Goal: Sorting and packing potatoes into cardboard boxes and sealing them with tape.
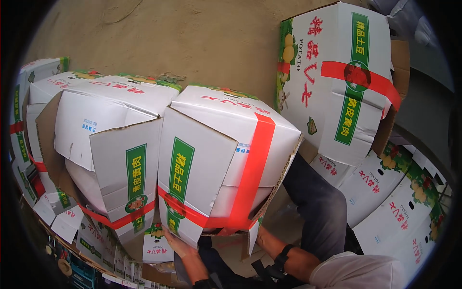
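A white cardboard box [284, 126], with green printed panels and red tape, stands in the middle before my body, its near flaps sticking out. My left hand [179, 244] holds the box's lower left corner, thumb side showing and fingers partly under the flap. At the lower right edge of the same box is my right hand [263, 237]; its fingers are hidden behind the cardboard, and it appears to grip there. Red tape [253, 166] runs down the near side and across the flap. A second white box [118, 107] touches the held box's left side.
More white boxes [42, 113] line up at the far left. A taped box [332, 38] lies at the upper right, with several others [380, 185] stacked below it. My leg [315, 197] is bent beside the held box. Sandy-brown floor [202, 38] stretches beyond the row.
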The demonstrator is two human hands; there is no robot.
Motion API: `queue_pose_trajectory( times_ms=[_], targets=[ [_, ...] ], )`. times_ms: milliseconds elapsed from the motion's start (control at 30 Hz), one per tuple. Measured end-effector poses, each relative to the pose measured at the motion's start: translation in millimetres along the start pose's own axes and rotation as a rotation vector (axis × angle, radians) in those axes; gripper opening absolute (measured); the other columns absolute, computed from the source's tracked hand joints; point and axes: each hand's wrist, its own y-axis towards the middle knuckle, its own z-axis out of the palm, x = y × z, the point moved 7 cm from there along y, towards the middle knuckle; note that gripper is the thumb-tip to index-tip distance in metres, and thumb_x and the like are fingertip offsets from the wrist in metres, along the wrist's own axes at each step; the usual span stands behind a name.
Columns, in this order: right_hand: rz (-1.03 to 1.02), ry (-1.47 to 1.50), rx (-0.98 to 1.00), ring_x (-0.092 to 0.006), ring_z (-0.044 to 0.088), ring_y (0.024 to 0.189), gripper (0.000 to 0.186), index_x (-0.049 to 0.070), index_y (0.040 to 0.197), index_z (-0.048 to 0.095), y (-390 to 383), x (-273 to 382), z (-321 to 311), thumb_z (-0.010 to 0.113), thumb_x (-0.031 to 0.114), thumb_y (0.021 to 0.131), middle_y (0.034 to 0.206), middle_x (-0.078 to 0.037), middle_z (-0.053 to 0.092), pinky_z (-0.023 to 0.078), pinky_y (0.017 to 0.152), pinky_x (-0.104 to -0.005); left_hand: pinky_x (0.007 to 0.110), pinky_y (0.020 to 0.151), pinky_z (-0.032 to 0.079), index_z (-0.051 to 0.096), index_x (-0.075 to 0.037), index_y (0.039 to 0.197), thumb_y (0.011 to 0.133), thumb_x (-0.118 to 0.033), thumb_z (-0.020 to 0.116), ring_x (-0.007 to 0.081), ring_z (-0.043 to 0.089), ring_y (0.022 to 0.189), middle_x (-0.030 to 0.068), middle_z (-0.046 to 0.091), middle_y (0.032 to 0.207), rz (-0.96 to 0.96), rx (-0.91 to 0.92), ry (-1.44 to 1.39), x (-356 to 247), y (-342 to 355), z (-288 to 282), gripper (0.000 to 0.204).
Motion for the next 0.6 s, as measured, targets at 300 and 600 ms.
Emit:
queue_pose_trajectory(
  times_ms=[300, 600],
  targets=[
    [-0.371, -0.227, 0.143, -0.0381, 0.050, 0.126, 0.043, 0.014, 0.134, 0.051, 49, 197, 56, 0.043, 0.040, 0.100, 0.135, -0.012, 0.053, 0.044, 0.103, -0.0569, 0.039, 0.105, 0.041, 0.049, -0.005, 0.138, 0.100, -0.038, 0.048, 0.0244, 0.053, 0.124, 0.0074, 0.055, 0.136, -0.064, 0.317, -0.109, 20, -57, 168, 0.050],
    [-0.333, 0.430, 0.305, -0.0391, 0.039, 0.136, 0.045, -0.002, 0.137, 0.043, -10, 331, 125, 0.042, 0.026, 0.102, 0.145, -0.024, 0.040, 0.032, 0.117, -0.0508, 0.048, 0.114, 0.032, 0.030, 0.000, 0.150, 0.102, -0.040, 0.047, 0.0334, 0.038, 0.138, 0.0192, 0.035, 0.151, -0.035, 0.853, 0.032, 16, -75, 277, 0.065]
  ],
)
